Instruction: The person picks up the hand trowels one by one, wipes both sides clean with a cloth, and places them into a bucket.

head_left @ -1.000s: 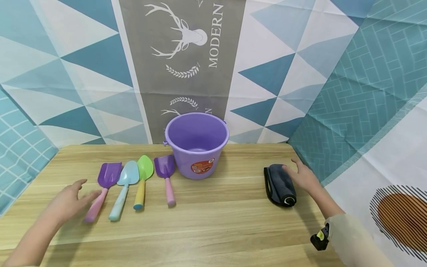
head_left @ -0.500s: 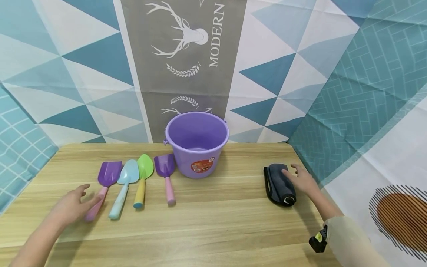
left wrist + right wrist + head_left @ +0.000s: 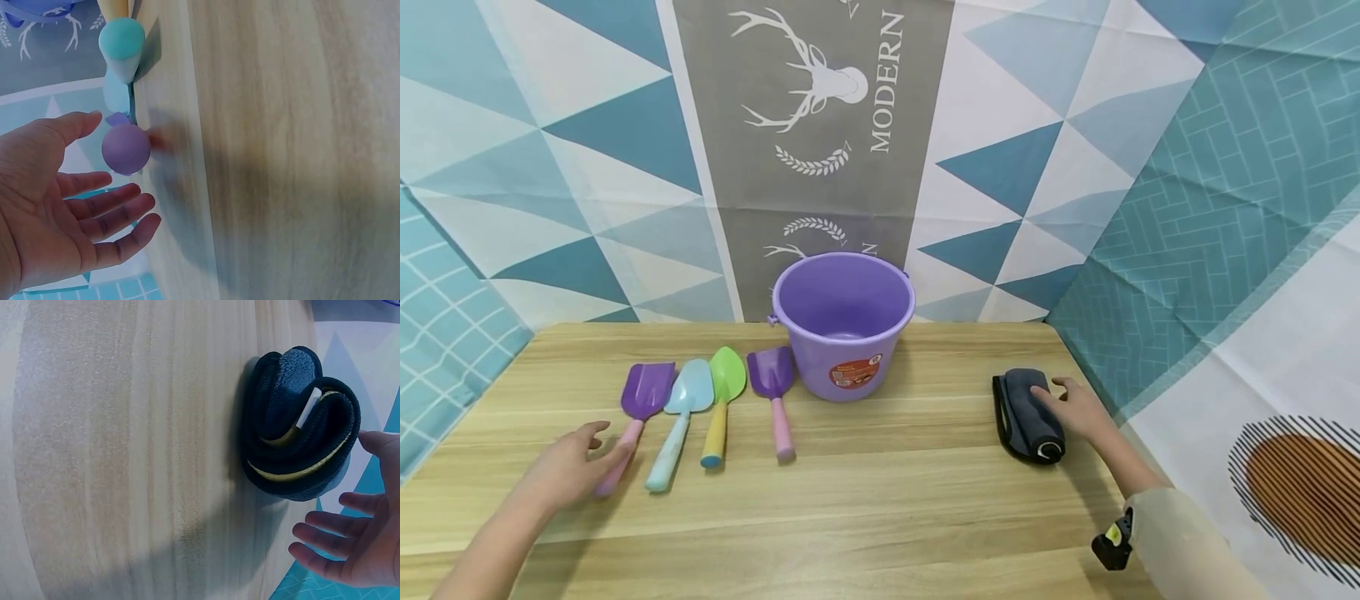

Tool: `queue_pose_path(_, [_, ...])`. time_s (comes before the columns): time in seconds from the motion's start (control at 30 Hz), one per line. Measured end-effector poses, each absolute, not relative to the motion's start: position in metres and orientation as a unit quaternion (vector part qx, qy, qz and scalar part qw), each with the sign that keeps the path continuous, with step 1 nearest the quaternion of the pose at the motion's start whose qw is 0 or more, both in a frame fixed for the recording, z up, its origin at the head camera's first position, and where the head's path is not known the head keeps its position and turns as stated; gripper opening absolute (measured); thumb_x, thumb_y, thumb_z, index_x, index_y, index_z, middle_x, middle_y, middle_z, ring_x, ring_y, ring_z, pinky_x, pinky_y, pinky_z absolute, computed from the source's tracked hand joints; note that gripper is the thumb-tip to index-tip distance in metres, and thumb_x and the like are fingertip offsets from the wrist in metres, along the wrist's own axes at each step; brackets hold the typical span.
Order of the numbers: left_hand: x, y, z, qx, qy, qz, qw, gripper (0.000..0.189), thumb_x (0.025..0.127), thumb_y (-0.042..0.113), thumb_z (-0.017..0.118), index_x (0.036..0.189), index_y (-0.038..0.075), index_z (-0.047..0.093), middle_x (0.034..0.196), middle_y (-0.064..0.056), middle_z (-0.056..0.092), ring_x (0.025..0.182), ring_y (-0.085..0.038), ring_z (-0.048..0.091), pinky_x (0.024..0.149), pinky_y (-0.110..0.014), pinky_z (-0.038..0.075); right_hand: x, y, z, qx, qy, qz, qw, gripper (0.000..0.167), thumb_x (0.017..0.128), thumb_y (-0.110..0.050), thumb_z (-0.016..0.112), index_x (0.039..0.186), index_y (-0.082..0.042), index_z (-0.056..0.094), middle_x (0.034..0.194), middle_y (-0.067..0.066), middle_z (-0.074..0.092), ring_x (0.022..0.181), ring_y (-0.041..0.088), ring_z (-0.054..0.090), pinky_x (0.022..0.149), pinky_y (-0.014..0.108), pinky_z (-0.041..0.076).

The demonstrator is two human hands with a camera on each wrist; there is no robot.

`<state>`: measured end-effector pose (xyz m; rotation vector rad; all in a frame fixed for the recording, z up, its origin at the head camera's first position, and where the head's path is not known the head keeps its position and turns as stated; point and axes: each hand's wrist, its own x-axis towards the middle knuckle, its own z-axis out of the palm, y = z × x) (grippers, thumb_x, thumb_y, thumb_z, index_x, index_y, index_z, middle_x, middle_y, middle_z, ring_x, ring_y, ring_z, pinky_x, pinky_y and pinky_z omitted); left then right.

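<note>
1. The left hand (image 3: 561, 467) is hovering at the leftmost purple shovel (image 3: 647, 390), its thumb and fingers spreading wide around the pink handle (image 3: 125, 149) and gripping nothing; whether it's touching, I can't tell.
2. That shovel is lying on the table's (image 3: 880, 525) left side, blade pointing rearward.
3. Over right, a rolled dark cloth (image 3: 1026, 404) is resting near the table's edge; the right hand (image 3: 1078, 410) is hanging beside it, fingers loosely spreading, thumb sitting at the roll, contact unclear.
4. The light-blue shovel (image 3: 691, 386), green shovel (image 3: 727, 373) and second purple shovel (image 3: 771, 373) are lining up rightward.
5. A purple bucket (image 3: 808, 354) is standing upright at the back.
</note>
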<state>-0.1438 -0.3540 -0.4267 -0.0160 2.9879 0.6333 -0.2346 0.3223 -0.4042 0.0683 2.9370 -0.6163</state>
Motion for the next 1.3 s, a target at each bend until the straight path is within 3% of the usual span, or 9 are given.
queue_pose_path(0.23, [-0.145,-0.347,-0.425,-0.012,0.975,0.211,0.065,0.078,0.096,0.045,0.045,0.13,-0.023,0.029,0.117,-0.047,0.045,0.104,-0.062,0.046,0.079,-0.064,0.042,-0.234,0.326,-0.411,0.038,0.975,-0.196,0.097,0.089,0.09,-0.066,0.033,0.141,0.007,0.029,0.129,0.035,0.047,0.114,0.047,0.05,0.085,0.054,0.045])
queue_pose_path(0.57, [-0.146,-0.341,-0.431,-0.015,0.976,0.214,0.042,0.081,0.092,0.044,0.052,0.128,-0.025,0.03,0.109,-0.045,0.051,0.096,-0.058,0.052,0.077,-0.062,0.044,-0.235,0.326,-0.42,0.063,0.962,-0.24,0.11,0.096,0.087,-0.068,0.038,0.143,0.009,0.023,0.136,0.039,0.036,0.12,0.05,0.043,0.092,0.056,0.042])
queue_pose_path(0.77, [-0.145,-0.339,-0.432,-0.015,0.975,0.217,0.037,0.077,0.092,0.04,0.055,0.127,-0.025,0.033,0.103,-0.041,0.056,0.087,-0.047,0.059,0.073,-0.056,0.048,-0.236,0.324,-0.421,0.061,0.965,-0.232,0.109,0.097,0.086,-0.069,0.041,0.142,0.009,0.025,0.135,0.038,0.038,0.118,0.05,0.044,0.092,0.057,0.042])
queue_pose_path(1.0, [-0.145,-0.336,-0.432,-0.017,0.973,0.228,0.034,0.072,0.091,0.035,0.057,0.126,-0.023,0.034,0.094,-0.033,0.061,0.076,-0.029,0.06,0.065,-0.044,0.049,-0.24,0.32,-0.424,0.067,0.964,-0.233,0.114,0.101,0.084,-0.069,0.045,0.141,0.012,0.023,0.139,0.039,0.031,0.125,0.053,0.035,0.098,0.059,0.036])
queue_pose_path(1.3, [-0.147,-0.334,-0.436,-0.017,0.974,0.223,0.029,0.07,0.09,0.032,0.058,0.126,-0.024,0.035,0.089,-0.031,0.059,0.077,-0.032,0.058,0.068,-0.051,0.048,-0.242,0.316,-0.422,0.082,0.958,-0.25,0.116,0.103,0.081,-0.065,0.054,0.138,0.016,0.027,0.139,0.04,0.03,0.125,0.053,0.033,0.1,0.058,0.035])
